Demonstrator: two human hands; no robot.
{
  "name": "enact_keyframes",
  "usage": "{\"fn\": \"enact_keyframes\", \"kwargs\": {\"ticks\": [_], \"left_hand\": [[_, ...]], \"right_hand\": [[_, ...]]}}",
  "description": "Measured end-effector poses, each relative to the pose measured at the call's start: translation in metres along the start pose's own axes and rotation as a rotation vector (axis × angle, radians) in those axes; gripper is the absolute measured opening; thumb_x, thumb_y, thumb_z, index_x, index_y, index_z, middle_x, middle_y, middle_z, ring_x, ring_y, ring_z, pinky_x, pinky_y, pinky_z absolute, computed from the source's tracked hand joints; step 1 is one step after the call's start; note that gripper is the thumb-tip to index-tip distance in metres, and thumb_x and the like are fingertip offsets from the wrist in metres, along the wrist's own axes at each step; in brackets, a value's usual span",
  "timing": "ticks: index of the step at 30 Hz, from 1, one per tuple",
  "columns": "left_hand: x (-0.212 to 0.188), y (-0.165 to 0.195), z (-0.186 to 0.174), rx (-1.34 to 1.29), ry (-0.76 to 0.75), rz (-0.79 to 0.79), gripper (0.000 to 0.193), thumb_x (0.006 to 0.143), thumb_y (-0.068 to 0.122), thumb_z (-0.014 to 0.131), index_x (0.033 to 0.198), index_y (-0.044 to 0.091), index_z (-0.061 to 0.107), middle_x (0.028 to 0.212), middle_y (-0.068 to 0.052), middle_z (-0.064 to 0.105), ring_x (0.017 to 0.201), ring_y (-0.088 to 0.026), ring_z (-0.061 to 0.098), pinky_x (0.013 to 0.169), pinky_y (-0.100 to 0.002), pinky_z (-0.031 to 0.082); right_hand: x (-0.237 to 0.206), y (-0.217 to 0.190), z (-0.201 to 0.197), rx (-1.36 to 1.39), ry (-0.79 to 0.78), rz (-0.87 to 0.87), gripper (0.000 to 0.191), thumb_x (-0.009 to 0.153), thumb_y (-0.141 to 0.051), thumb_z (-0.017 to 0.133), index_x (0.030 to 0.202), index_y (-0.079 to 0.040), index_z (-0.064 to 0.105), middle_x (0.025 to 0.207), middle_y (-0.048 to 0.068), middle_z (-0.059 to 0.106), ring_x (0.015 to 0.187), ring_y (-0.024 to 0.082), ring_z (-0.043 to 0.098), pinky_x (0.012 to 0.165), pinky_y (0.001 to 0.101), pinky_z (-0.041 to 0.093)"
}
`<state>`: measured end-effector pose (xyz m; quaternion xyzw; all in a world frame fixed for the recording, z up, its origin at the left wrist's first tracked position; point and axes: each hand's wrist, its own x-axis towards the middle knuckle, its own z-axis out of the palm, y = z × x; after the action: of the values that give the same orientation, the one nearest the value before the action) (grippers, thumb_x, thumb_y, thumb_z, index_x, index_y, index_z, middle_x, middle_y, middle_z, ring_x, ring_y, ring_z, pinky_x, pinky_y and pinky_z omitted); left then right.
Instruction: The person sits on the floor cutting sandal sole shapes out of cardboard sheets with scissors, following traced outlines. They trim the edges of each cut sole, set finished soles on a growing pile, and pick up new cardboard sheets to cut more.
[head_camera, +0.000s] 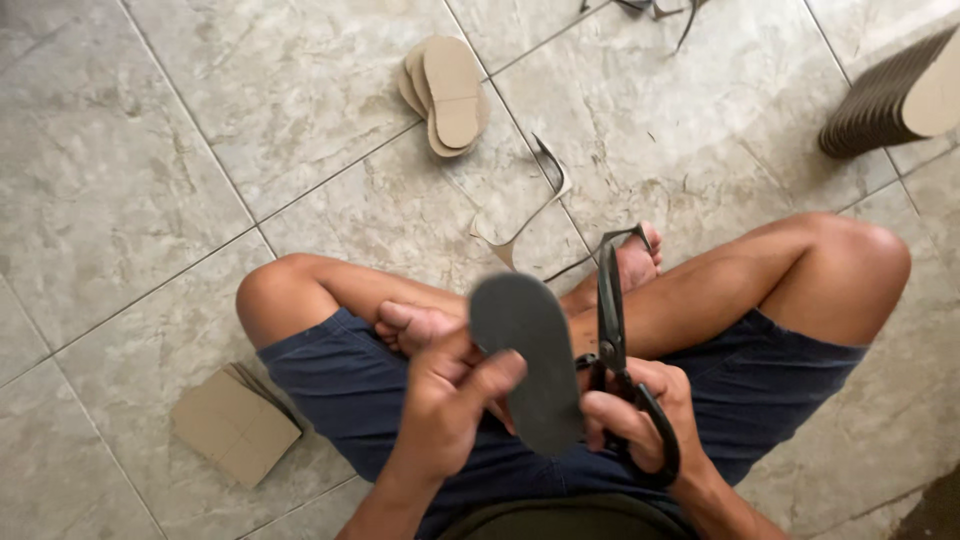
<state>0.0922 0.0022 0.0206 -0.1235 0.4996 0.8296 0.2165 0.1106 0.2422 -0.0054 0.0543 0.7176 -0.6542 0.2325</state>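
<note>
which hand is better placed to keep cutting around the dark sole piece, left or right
Probably the right hand: it already grips the scissors, whose blades lie along the sole piece edge. The left hand holds that piece.

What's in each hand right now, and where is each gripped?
The left hand pinches the dark sole-shaped piece at its left edge, near the middle. The right hand holds the black scissors by their handle loops.
</note>
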Motion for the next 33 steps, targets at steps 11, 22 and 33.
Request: {"fn": "enact_keyframes", "kwargs": {"ticks": [11,22,33], "left_hand": [[0.003,0.019,0.022,-0.157,0.031,0.124,0.03,0.098,0.007,0.069,0.123,-0.009,0.068,0.092,-0.013,0.076,0.074,-0.014,0.071,0.065,-0.025,0.057],[0.007,0.02,0.006,-0.041,-0.025,0.08,0.029,0.096,0.006,0.066,0.121,-0.007,0.068,0.105,-0.008,0.076,0.093,-0.01,0.07,0.085,-0.025,0.057],[0.007,0.002,0.013,1.212,0.004,0.939,0.044,0.079,0.001,0.07,0.122,0.012,0.073,0.142,-0.022,0.06,0.139,-0.038,0.052,0.119,-0.05,0.038]], "right_hand": [[-0.001,-0.016,0.014,-0.128,0.044,-0.25,0.022,0.076,-0.011,0.082,0.092,0.0,0.072,0.073,-0.001,0.07,0.063,0.008,0.064,0.058,0.0249,0.05],[0.007,0.016,-0.01,0.141,0.124,0.084,0.02,0.09,-0.013,0.065,0.089,0.004,0.076,0.058,0.005,0.063,0.046,0.011,0.056,0.042,0.0264,0.043],[0.007,0.038,-0.005,0.468,0.17,0.219,0.023,0.092,-0.014,0.07,0.079,-0.002,0.055,0.059,0.0,0.049,0.048,0.011,0.043,0.042,0.0265,0.031]]}}
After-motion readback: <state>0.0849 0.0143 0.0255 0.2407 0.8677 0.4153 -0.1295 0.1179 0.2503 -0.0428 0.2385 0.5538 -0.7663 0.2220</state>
